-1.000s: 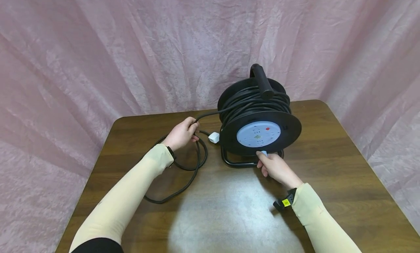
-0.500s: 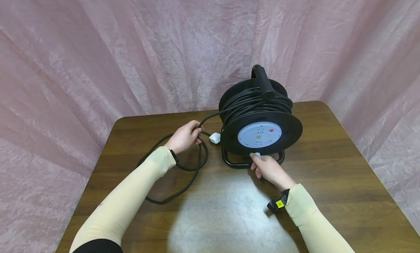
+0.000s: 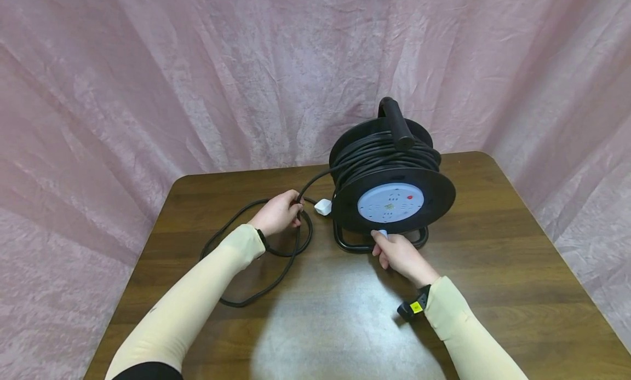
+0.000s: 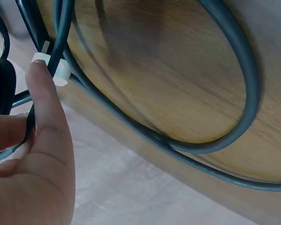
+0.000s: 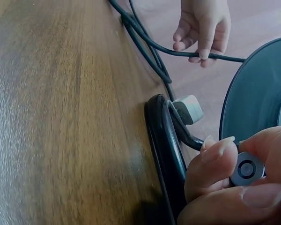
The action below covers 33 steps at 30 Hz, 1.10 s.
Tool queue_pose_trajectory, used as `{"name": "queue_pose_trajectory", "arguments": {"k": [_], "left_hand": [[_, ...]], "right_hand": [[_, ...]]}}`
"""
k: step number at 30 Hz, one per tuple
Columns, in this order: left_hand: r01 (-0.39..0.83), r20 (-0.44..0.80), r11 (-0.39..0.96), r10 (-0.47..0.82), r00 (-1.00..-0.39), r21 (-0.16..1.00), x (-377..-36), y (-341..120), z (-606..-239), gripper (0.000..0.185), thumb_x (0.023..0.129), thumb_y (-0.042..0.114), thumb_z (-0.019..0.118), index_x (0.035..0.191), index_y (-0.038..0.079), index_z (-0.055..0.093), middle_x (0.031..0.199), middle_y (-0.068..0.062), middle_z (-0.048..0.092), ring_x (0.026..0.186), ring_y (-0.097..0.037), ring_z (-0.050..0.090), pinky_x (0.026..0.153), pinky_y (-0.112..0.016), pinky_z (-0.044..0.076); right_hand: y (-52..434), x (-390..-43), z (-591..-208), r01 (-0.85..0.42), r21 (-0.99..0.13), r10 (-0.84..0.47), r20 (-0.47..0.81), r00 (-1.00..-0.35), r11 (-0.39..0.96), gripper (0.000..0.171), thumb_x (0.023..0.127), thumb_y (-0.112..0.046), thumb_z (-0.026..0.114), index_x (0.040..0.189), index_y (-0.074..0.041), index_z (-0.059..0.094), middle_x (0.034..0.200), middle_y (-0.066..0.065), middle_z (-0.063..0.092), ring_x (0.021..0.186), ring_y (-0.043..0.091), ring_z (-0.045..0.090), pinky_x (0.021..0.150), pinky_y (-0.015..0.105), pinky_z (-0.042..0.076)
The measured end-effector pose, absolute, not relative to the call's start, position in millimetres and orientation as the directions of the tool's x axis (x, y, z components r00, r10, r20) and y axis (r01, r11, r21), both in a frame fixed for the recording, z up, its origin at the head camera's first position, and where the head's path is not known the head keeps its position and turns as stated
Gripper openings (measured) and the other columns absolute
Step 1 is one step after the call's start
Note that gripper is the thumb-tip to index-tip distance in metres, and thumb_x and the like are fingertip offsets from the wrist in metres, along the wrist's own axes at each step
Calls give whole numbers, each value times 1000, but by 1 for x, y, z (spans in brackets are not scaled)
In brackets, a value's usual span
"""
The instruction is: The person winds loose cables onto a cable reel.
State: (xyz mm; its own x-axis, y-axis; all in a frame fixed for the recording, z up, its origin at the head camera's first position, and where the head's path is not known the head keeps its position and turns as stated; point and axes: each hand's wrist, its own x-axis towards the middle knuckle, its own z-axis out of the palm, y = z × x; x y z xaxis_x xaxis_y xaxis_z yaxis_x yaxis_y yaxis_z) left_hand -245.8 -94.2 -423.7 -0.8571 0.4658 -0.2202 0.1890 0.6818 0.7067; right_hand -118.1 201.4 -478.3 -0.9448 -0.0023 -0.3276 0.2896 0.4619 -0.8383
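Observation:
A black cable reel [image 3: 391, 185] with a pale blue socket face [image 3: 390, 202] stands on a black tube frame [image 3: 351, 244] on the wooden table [image 3: 493, 248]. My right hand [image 3: 397, 252] pinches the small pale crank knob [image 5: 246, 169] at the reel's lower rim. My left hand [image 3: 279, 212] grips the black cable [image 3: 315, 177] that runs from the drum; the same cable [image 4: 61, 37] passes between my thumb and fingers in the left wrist view. Loose cable loops [image 3: 256, 259] lie on the table. A white plug [image 3: 322, 207] rests beside the reel.
Pink cloth [image 3: 197, 84] hangs behind and around the table. The reel's black carry handle [image 3: 395, 122] sticks up at the top. The table's near middle [image 3: 340, 320] shows a bright glare patch. The table's front-left edge [image 3: 118, 309] is close to the left forearm.
My right hand has carried the knob leftward along the reel's lower rim. My left hand has slid slightly down and right along the cable, and the loose loop has widened to the left.

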Motion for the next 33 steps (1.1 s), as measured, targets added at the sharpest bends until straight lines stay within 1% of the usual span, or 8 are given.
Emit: {"name": "queue_pose_trajectory", "arguments": {"k": [4, 9, 12, 16, 20, 22, 29, 33], "left_hand": [[164, -244, 680, 461, -853, 715, -244, -92, -426, 22, 112, 12, 44, 122, -3, 55, 111, -23, 64, 73, -21, 70, 70, -36, 61], [125, -261, 653, 462, -848, 747, -242, -91, -431, 25, 113, 15, 39, 127, -3, 50, 113, -23, 64, 72, -21, 71, 70, -37, 62], [136, -251, 656, 461, -851, 743, -242, -91, -433, 27, 113, 17, 40, 128, -2, 52, 112, -21, 64, 74, -20, 71, 72, -37, 61], [173, -235, 673, 470, -851, 719, -241, -91, -433, 28, 112, 19, 44, 124, -3, 57, 115, -19, 66, 78, -18, 70, 74, -36, 60], [215, -221, 693, 482, -848, 688, -241, -90, -429, 27, 111, 19, 47, 122, -2, 60, 114, -17, 68, 79, -16, 68, 70, -32, 54], [225, -212, 694, 485, -848, 684, -241, -90, -429, 25, 111, 18, 47, 121, -1, 60, 113, -16, 68, 79, -16, 67, 67, -32, 52], [178, -235, 666, 481, -845, 724, -237, -91, -438, 16, 110, 10, 46, 118, -1, 55, 106, -19, 66, 71, -21, 70, 67, -35, 60], [186, -222, 657, 486, -845, 730, -238, -91, -440, 19, 111, 13, 47, 118, -1, 57, 103, -19, 66, 69, -20, 70, 65, -35, 60]], "right_hand": [[199, -118, -479, 293, -838, 1, -329, -944, 460, 60, 107, -54, 44, 84, -3, 67, 56, 3, 56, 57, 18, 51, 66, 32, 41], [193, -119, -478, 289, -845, -2, -324, -946, 449, 60, 107, -53, 45, 85, -2, 67, 56, 3, 56, 57, 18, 50, 64, 32, 40], [189, -119, -478, 284, -854, -7, -319, -948, 435, 60, 107, -53, 46, 84, -1, 67, 56, 3, 56, 56, 19, 50, 63, 32, 40], [184, -120, -477, 283, -861, -12, -318, -948, 423, 61, 106, -54, 46, 85, -1, 67, 56, 3, 56, 56, 18, 49, 61, 31, 40], [180, -120, -475, 275, -859, -20, -314, -949, 432, 62, 106, -55, 45, 86, -1, 68, 56, 3, 56, 55, 17, 48, 60, 31, 38], [177, -120, -474, 269, -857, -20, -309, -951, 440, 63, 106, -56, 45, 86, -1, 68, 56, 3, 57, 55, 17, 48, 59, 31, 38], [169, -120, -471, 256, -871, -38, -298, -954, 420, 63, 106, -55, 46, 86, 0, 68, 56, 3, 55, 54, 16, 48, 59, 31, 39], [166, -121, -469, 257, -874, -34, -297, -954, 412, 63, 106, -56, 46, 86, -1, 68, 55, 3, 55, 54, 17, 48, 60, 31, 39]]}}
